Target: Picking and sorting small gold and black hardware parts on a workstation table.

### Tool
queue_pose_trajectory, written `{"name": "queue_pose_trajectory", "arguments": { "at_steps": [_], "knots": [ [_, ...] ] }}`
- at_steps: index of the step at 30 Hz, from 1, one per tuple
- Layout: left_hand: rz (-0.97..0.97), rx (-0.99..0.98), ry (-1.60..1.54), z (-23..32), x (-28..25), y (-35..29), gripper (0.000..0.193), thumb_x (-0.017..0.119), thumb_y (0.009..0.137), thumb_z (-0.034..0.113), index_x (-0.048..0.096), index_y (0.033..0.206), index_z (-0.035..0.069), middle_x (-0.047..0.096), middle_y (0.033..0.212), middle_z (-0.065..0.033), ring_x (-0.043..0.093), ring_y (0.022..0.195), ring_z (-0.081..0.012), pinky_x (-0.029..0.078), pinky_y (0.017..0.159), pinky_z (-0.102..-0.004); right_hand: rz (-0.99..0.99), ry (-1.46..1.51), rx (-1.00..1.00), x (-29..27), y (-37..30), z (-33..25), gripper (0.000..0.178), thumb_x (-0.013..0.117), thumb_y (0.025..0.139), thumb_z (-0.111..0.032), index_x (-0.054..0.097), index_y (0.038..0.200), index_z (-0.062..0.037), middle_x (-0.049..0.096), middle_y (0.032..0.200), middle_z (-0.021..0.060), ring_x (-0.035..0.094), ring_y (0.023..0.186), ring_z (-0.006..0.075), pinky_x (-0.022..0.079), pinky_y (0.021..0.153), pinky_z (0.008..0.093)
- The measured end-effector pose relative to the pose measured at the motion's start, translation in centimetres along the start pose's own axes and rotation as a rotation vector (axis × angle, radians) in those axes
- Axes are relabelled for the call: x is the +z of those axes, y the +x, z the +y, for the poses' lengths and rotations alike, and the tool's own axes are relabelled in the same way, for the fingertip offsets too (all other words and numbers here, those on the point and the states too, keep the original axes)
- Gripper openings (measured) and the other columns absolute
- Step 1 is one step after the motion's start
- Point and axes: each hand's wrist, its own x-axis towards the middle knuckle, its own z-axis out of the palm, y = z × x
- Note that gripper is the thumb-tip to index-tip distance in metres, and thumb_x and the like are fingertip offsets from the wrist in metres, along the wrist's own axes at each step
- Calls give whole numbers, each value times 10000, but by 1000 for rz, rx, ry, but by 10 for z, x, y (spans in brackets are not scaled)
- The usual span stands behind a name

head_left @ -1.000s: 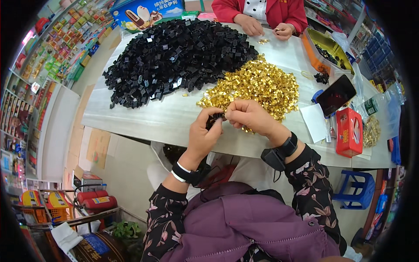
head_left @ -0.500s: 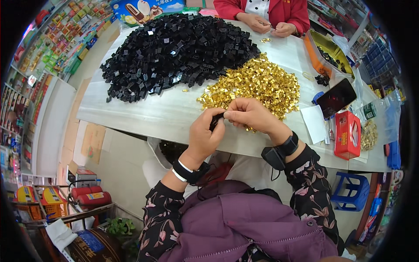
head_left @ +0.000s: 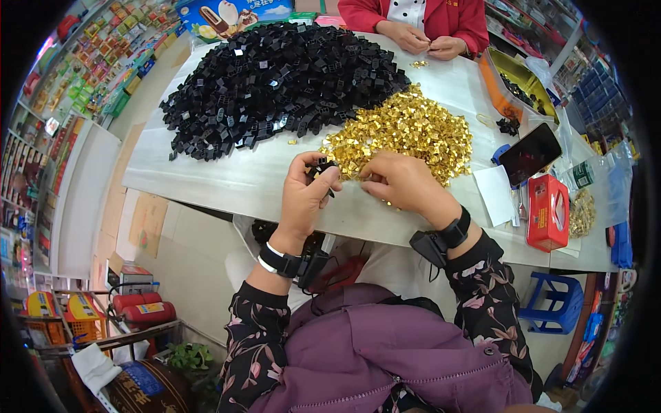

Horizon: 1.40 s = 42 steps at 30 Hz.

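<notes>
My left hand (head_left: pixel 307 191), above the near part of the table, is closed round several small black plastic pieces (head_left: pixel 319 167). They stick out between its thumb and fingers. At the near edge of a heap of shiny gold metal clips (head_left: pixel 420 134), my right hand (head_left: pixel 401 182) has its fingers bent down and drawn together. Whatever is between those fingertips is too small or hidden to make out. Behind my left hand rises a large pile of black plastic pieces (head_left: pixel 275 82), which meets the gold heap on its right side.
Across the table (head_left: pixel 227 182) a person in a red jacket (head_left: pixel 463 19) works with both hands. To the right are a tin box (head_left: pixel 493 72), a phone (head_left: pixel 531 155), white paper (head_left: pixel 494 195) and a red tin (head_left: pixel 549 213). A blue stool (head_left: pixel 553 303) stands below.
My hands were together, fingertips touching at a black piece; now they are apart. The left has shifted left and turned, showing the black pieces; the right has lowered to the gold heap's edge.
</notes>
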Motion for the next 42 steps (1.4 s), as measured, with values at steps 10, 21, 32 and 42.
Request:
{"name": "queue_pose_trajectory", "arguments": {
  "at_steps": [10, 21, 32, 42],
  "knots": [
    [-101, 128, 230, -14, 8, 1, 227, 613, 852, 96, 514, 1053, 64, 549, 821, -3, 527, 593, -48, 383, 484, -189, -19, 538, 271, -6, 9, -5, 85, 649, 809, -109, 630, 857, -41, 601, 731, -13, 567, 653, 63, 446, 560, 246],
    [-78, 223, 262, -22, 16, -7, 262, 595, 842, 65, 546, 1099, 44, 540, 812, 9, 505, 633, -42, 426, 549, -209, 30, 1064, 242, 8, 5, -1, 127, 623, 846, -97, 604, 945, -19, 609, 795, 0, 561, 707, 53, 463, 639, 198],
    [-75, 303, 491, -15, 5, -10, 293, 569, 840, 16, 560, 1129, 62, 560, 884, 5, 515, 683, -50, 456, 591, -209, 36, 826, 222, 17, 11, -8, 120, 635, 840, -98, 617, 931, -23, 599, 805, -10, 544, 707, 50, 445, 623, 193],
    [2, 552, 499, -22, 17, -12, 277, 573, 819, 105, 571, 1081, 17, 626, 905, -120, 594, 808, -161, 472, 724, -290, 85, 776, 103, 15, -1, 0, 162, 553, 857, 9, 575, 1016, -7, 552, 879, 3, 508, 749, 54, 428, 670, 203]
  ]
}}
